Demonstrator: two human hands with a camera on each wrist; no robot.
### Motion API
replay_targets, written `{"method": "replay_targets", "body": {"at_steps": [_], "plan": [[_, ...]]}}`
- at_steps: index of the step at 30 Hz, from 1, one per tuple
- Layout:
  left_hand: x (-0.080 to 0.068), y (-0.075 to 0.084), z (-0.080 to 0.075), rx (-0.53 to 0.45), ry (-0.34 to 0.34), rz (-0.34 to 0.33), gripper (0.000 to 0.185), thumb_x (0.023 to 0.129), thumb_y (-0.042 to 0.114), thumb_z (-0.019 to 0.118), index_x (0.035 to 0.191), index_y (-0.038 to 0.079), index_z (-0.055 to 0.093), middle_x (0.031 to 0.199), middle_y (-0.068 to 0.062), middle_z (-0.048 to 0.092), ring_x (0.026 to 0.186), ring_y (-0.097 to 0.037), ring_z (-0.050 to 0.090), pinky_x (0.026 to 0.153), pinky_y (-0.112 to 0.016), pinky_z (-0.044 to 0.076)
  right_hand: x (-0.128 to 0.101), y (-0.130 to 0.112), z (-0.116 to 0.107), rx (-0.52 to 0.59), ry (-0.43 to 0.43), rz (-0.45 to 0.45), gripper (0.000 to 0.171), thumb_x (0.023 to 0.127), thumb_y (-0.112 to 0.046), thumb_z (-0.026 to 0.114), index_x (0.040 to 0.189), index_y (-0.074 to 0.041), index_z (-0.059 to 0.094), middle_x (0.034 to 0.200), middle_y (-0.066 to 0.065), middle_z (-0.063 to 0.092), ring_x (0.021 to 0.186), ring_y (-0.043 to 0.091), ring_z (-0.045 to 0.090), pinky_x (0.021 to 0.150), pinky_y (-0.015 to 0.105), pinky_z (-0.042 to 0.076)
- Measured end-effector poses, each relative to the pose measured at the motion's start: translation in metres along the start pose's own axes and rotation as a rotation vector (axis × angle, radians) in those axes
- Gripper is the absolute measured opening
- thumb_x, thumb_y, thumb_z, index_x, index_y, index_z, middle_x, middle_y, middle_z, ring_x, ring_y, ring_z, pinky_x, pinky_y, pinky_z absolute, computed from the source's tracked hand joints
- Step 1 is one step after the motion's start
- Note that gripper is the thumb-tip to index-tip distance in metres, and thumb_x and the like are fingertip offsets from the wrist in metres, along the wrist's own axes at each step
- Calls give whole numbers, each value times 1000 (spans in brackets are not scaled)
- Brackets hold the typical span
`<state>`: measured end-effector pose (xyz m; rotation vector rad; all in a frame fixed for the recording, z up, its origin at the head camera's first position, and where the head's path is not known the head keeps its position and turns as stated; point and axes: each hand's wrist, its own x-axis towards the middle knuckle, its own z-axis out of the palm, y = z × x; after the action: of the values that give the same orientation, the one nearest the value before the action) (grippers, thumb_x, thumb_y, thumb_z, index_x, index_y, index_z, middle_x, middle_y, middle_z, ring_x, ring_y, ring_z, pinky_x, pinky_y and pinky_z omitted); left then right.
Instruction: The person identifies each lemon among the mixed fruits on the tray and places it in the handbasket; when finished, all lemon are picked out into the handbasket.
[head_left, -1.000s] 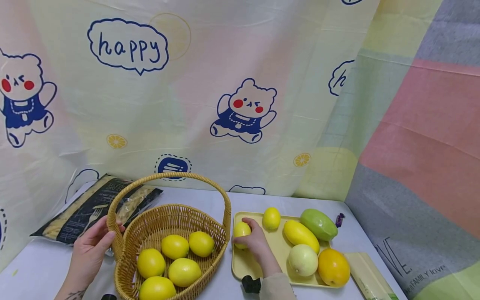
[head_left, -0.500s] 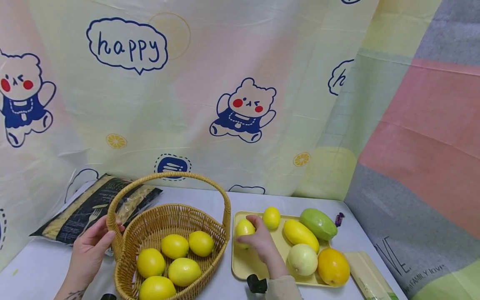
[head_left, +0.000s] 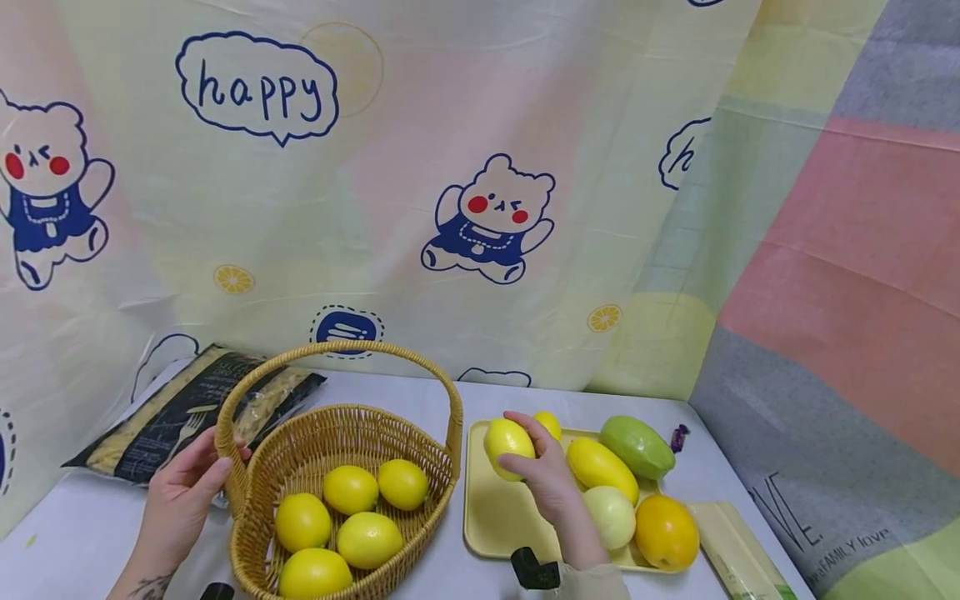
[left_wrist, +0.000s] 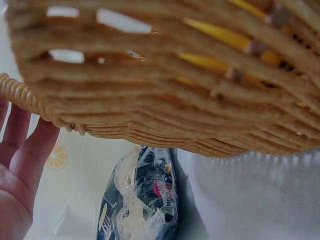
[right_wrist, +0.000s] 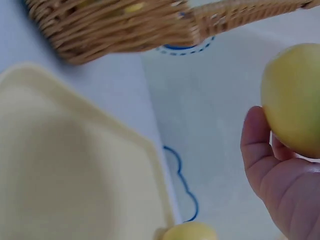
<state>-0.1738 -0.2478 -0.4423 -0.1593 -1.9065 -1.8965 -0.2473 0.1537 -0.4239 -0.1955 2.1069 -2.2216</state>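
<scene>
Held a round yellow lemon [head_left: 508, 447] in the right hand [head_left: 552, 483], fingers curled around it, lifted above the pale yellow plastic tray [head_left: 504, 521], just right of the woven wicker basket [head_left: 337, 442]. Rested the left hand [head_left: 182, 497] against the basket's left rim, fingers straight and relaxed, grasping nothing. Left five lemons in the basket; beside it lay a dark pasta packet [head_left: 183, 410].
</scene>
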Motion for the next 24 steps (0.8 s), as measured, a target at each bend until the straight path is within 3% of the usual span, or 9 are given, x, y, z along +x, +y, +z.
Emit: {"method": "replay_targets", "body": {"at_steps": [4, 7, 11, 15, 19, 24], "plan": [[1, 1, 1, 5, 2, 11, 39, 92, 4, 53, 131, 9, 51, 98, 15, 65, 88, 3, 62, 70, -11, 52, -12, -17, 0, 63, -52, -22, 59, 74, 5, 61, 131, -2, 45, 119, 8, 46, 94, 21, 51, 76, 28, 49], [1, 1, 1, 21, 11, 2, 40, 92, 5, 54, 132, 8, 50, 97, 16, 65, 88, 4, 61, 70, -10, 52, -19, -26, -1, 75, -117, -49, 53, 75, 3, 60, 125, -7, 46, 115, 5, 47, 94, 20, 51, 74, 29, 51], [2, 2, 1, 38, 12, -4, 41, 92, 6, 54, 133, 8, 50, 97, 17, 65, 88, 5, 61, 70, -9, 51, -27, -35, -2, 99, -288, -166, 47, 76, 2, 58, 118, -17, 50, 113, 3, 49, 93, 17, 52, 73, 29, 53], [2, 2, 1, 23, -1, 8, 40, 92, 5, 54, 132, 7, 50, 98, 16, 65, 88, 4, 62, 71, -10, 51, -32, -41, 2, 163, -506, -293, 45, 78, -3, 59, 120, -17, 55, 117, 2, 52, 94, 14, 54, 73, 27, 53], [0, 2, 1, 6, -5, 15, 39, 92, 4, 54, 131, 8, 51, 98, 15, 65, 88, 4, 62, 71, -11, 52, -34, -41, 14, 201, -642, -334, 42, 80, -11, 62, 122, -16, 57, 119, 1, 55, 96, 11, 56, 74, 24, 52], [-1, 2, 2, 15, 4, 5, 41, 92, 5, 54, 133, 7, 49, 98, 16, 65, 88, 4, 61, 72, -9, 51, -30, -29, 36, 189, -738, -334, 43, 81, -16, 66, 123, -14, 57, 118, -1, 57, 96, 9, 55, 77, 22, 50]]}}
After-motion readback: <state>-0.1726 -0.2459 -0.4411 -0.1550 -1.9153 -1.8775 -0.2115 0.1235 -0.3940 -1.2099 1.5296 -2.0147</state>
